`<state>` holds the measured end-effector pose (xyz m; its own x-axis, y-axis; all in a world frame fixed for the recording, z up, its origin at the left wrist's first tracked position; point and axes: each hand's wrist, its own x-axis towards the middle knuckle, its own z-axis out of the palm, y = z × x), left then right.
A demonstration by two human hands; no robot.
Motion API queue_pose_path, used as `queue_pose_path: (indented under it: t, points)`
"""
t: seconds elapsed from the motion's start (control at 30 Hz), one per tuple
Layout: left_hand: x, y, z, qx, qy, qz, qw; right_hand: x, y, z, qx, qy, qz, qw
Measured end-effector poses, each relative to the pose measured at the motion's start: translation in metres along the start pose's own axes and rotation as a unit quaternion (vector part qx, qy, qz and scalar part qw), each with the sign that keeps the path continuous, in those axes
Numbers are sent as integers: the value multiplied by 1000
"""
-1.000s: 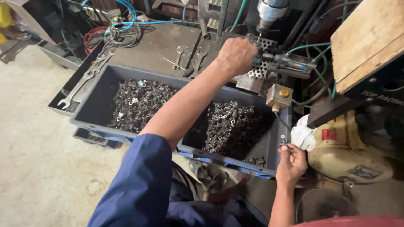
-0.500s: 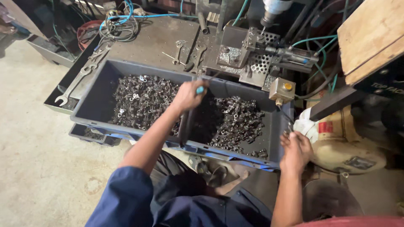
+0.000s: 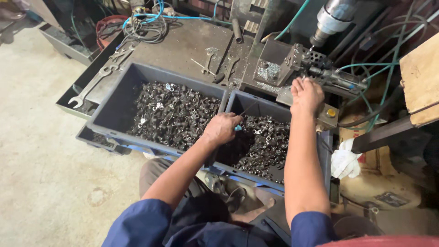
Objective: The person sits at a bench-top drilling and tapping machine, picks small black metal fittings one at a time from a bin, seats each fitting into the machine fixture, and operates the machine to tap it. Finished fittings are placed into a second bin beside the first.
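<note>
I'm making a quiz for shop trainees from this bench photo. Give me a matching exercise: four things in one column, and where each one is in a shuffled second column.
Things
1. left hand
2. right hand
3. open-ended spanner
4. white rag

Places
A. on the metal tray left of the bins
B. at the machine fixture under the drill head
C. over the small metal parts in the grey bins
D. right of the bins, below the yellow button

Pairs: 1-C, 2-B, 3-A, 4-D
</note>
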<state>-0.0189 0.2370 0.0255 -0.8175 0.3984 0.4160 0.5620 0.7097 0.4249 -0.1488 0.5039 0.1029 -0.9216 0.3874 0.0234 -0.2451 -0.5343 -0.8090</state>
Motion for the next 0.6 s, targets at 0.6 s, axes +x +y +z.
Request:
queue_pose_path:
  t: [0.6]
  points:
    - [2, 3, -3, -9, -3, -8, 1000, 20, 6, 15, 33, 96, 26, 994]
